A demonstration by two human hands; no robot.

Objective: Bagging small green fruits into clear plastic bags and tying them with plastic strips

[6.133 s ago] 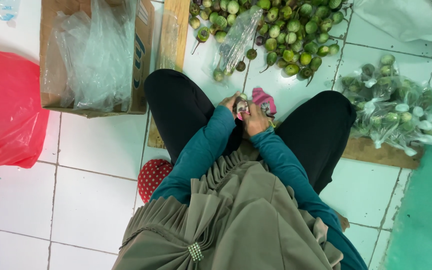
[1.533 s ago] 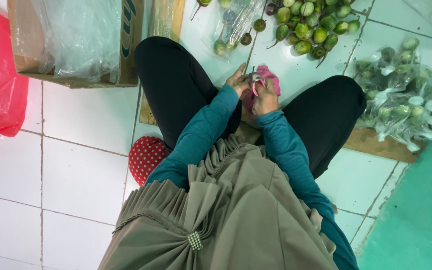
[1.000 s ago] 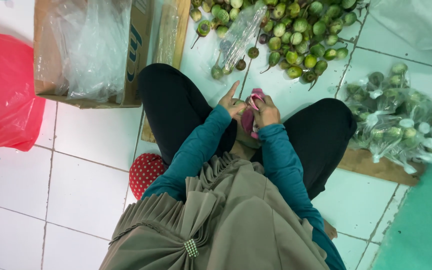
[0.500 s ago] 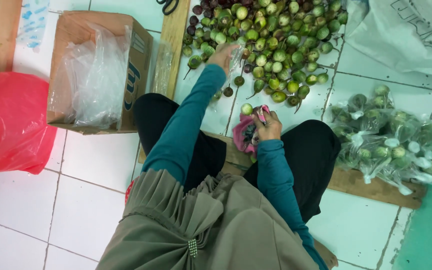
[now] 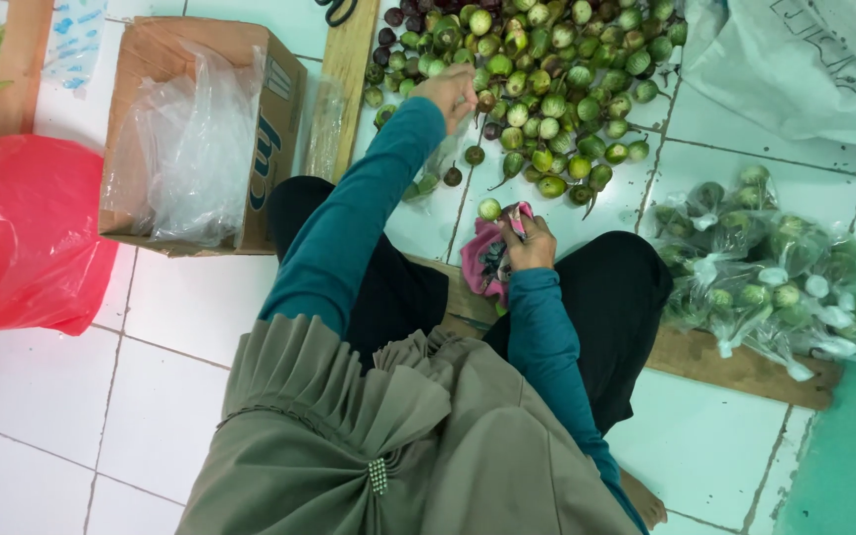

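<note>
The left hand (image 5: 448, 91), which was beside the right at the lap a second ago, has reached out to the pile of small green fruits (image 5: 537, 74) on the floor, fingers curled, seemingly pinching one. The right hand (image 5: 529, 243) still grips the pink cloth (image 5: 482, 260) by the knees.

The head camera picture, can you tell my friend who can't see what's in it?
A person sitting on a white tiled floor stretches the left hand into a pile of small green and purple round vegetables, while the right hand holds a pink cloth. Filled clear bags lie to the right, a cardboard box to the left.
</note>
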